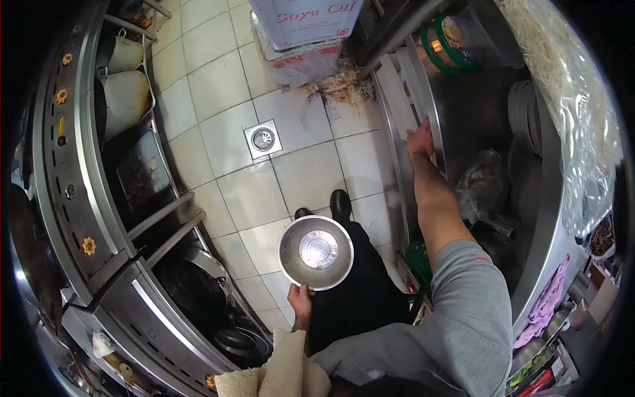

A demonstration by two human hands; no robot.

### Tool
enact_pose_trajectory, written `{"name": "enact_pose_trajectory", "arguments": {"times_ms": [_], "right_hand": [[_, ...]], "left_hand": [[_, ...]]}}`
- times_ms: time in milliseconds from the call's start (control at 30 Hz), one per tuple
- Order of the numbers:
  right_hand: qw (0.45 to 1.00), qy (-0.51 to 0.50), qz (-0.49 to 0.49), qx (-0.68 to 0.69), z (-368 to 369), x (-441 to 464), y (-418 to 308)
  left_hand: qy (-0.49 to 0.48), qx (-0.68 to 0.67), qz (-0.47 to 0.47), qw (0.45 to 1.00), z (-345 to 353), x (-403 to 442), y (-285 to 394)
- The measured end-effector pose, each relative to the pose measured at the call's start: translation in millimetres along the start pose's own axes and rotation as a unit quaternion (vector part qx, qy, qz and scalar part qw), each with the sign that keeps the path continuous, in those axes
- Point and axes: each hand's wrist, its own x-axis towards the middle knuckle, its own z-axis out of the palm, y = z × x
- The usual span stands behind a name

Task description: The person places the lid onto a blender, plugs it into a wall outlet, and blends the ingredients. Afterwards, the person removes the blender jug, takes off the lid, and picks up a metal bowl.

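Low in the middle of the head view, my left hand (301,301) grips the near rim of a round metal colander (317,253), its fingers closed on the edge. The colander looks empty, with holes in its wall and a bright base. My right hand (420,142) reaches to the right, at the edge of a metal shelf (431,99) beside some pale slats (401,99). Its fingers look bent at that edge, but what they hold, if anything, is hidden. A clear plastic bag (481,182) lies deeper on the shelf.
Stove fronts with yellow knobs (88,246) and pots (124,99) line the left. A floor drain (263,138) lies ahead, below a soya oil tin (305,23). Green-rimmed tubs (450,43) stand at upper right. A purple cloth (544,304) hangs at lower right.
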Motion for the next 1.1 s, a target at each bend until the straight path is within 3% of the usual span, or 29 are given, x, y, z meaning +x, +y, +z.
{"name": "enact_pose_trajectory", "arguments": {"times_ms": [67,200,233,300,333,433,500,633,733,767,833,900,1000,1067,1100], "right_hand": [[0.992,0.090,-0.052,-0.066,14,12,10],[0.988,0.075,-0.133,0.003,30,43,36],[0.988,0.079,-0.135,0.004,23,39,30],[0.989,0.000,-0.021,0.145,16,30,19],[0.989,-0.003,-0.020,0.148,8,23,15],[0.995,0.049,-0.068,0.060,4,18,8],[0.992,0.108,-0.030,-0.057,13,19,15],[0.986,0.151,-0.039,-0.060,15,24,17],[0.983,0.145,0.011,-0.110,18,38,12],[0.993,0.110,0.001,0.051,19,45,13],[0.976,0.070,-0.009,0.204,18,40,17],[0.990,0.088,-0.061,0.087,3,23,12],[0.990,0.040,0.009,-0.134,-23,-62,-31],[0.987,-0.094,-0.095,-0.088,27,-99,3],[0.970,-0.175,-0.168,0.030,39,-127,13]], "left_hand": [[0.001,0.007,0.008,1.000,-3,1,-4],[0.001,0.007,0.017,1.000,-13,1,-11],[0.002,-0.002,0.012,1.000,-11,2,-10],[-0.002,-0.007,0.016,1.000,-9,1,-9],[-0.004,-0.009,0.017,1.000,-10,1,-8],[-0.009,0.012,0.003,1.000,-14,2,-9],[-0.007,0.013,0.006,1.000,-13,1,-7],[-0.003,-0.001,0.001,1.000,-9,4,-7],[-0.006,0.011,0.003,1.000,-8,8,-5],[-0.006,0.017,-0.002,1.000,-9,8,-3],[-0.007,0.004,0.004,1.000,-11,9,-7],[-0.011,-0.019,0.014,1.000,-3,10,-4],[-0.021,-0.010,-0.012,1.000,-3,4,8],[-0.007,-0.013,0.000,1.000,-13,9,5],[0.003,-0.015,0.007,1.000,-16,4,6]]}}
